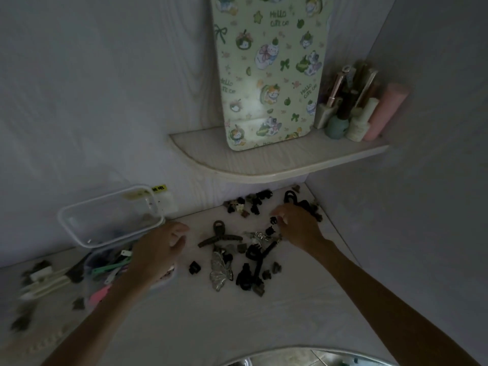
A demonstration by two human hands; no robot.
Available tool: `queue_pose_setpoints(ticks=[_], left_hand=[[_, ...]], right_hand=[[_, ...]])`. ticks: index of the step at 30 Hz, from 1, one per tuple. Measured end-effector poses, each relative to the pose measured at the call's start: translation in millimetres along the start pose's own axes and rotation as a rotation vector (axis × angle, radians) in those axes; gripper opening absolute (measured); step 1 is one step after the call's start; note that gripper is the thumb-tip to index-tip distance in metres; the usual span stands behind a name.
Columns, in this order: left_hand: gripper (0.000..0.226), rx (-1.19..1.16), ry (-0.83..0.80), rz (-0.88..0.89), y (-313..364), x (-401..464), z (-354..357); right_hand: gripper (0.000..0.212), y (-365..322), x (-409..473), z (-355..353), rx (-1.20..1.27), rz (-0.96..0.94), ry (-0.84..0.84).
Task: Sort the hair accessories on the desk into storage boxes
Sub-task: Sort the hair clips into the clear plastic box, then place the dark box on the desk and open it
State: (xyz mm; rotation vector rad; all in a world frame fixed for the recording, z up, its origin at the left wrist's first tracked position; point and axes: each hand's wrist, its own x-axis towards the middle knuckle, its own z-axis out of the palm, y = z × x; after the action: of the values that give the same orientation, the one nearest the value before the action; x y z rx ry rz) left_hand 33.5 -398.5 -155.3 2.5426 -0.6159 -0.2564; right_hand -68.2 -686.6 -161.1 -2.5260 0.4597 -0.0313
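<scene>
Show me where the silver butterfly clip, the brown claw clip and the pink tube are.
silver butterfly clip (pixel 220 272), head view, on its wing.
brown claw clip (pixel 219 235), head view, on its middle.
pink tube (pixel 386 110), head view, on its body.

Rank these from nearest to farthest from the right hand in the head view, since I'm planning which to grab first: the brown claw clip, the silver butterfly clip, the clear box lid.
From the right hand:
1. Brown claw clip, on the desk just to its left.
2. Silver butterfly clip, lower left, nearer the person.
3. Clear box lid, far left, propped against the wall.
</scene>
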Motion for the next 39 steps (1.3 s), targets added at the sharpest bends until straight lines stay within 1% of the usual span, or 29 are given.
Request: queue_pose_setpoints(ticks=[3,6,8,10,12,14,16,19,21,24,26,27,28,30,32,34,36,39], left_hand=[[0.015,0.037,0.148,-0.070,-18.3,-25.6,-30.8],[0.015,0.047,0.277,-0.192,-48.2,-49.2,-56.5],[0.016,0.043,0.306,-0.243,-67.7,-61.4,-63.8],[0.016,-0.009,0.333,-0.297,-92.3,-79.1,-75.3],[0.017,-0.062,0.336,-0.388,-117.2,-96.7,-87.3],[0.019,-0.067,0.355,-0.452,-147.3,-117.1,-102.5],[0.020,-0.099,0.391,-0.487,-166.4,-130.8,-114.6],[0.022,-0.082,0.507,-0.590,-194.8,-158.9,-143.2],[0.020,-0.050,0.614,-0.606,-204.7,-170.2,-160.2],[0.022,-0.051,0.772,-0.603,-225.2,-188.0,-195.5],[0.025,-0.086,0.865,-0.612,-239.0,-193.7,-216.5],[0.027,-0.115,0.894,-0.614,-246.6,-194.3,-225.2],[0.029,-0.143,0.891,-0.627,-253.3,-192.6,-231.2],[0.038,-0.209,0.779,-0.714,-269.5,-188.8,-238.9],[0.050,-0.321,0.619,-0.839,-278.7,-182.9,-241.8],[0.054,-0.443,0.534,-0.901,-281.0,-177.9,-243.3],[0.051,-0.503,0.553,-0.881,-278.8,-175.7,-243.9],[0.042,-0.528,0.629,-0.819,-269.3,-176.8,-244.1]], right_hand=[[0.027,-35.2,3.2,10.9,0.022,-0.014,-0.057],[0.025,-86.8,2.7,27.0,0.082,-0.095,-0.208],[0.026,-117.2,1.3,39.0,0.080,-0.155,-0.308],[0.027,-153.6,0.0,55.6,0.024,-0.216,-0.390],[0.027,-188.0,-2.5,71.5,-0.020,-0.272,-0.432],[0.028,-226.1,-6.7,90.4,-0.036,-0.322,-0.455],[0.029,-255.5,-10.6,105.6,-0.051,-0.371,-0.454],[0.030,-317.3,-18.7,138.0,-0.003,-0.473,-0.522],[0.030,-350.1,-23.4,152.8,0.011,-0.515,-0.552],[0.033,-405.5,-25.2,172.4,0.004,-0.513,-0.598],[0.034,-435.6,-21.7,185.6,0.065,-0.448,-0.640],[0.031,-448.5,-19.1,192.8,0.118,-0.376,-0.651],[0.030,-458.3,-16.1,199.1,0.192,-0.292,-0.656],[0.040,-475.8,-11.3,212.2,0.277,-0.152,-0.645],[0.046,-482.8,-9.4,219.2,0.253,-0.072,-0.657],[0.042,-483.3,-11.8,217.9,0.279,-0.031,-0.685],[0.035,-476.1,-14.1,211.1,0.346,-0.041,-0.701],[0.030,-455.3,-15.3,188.3,0.385,-0.037,-0.689]])
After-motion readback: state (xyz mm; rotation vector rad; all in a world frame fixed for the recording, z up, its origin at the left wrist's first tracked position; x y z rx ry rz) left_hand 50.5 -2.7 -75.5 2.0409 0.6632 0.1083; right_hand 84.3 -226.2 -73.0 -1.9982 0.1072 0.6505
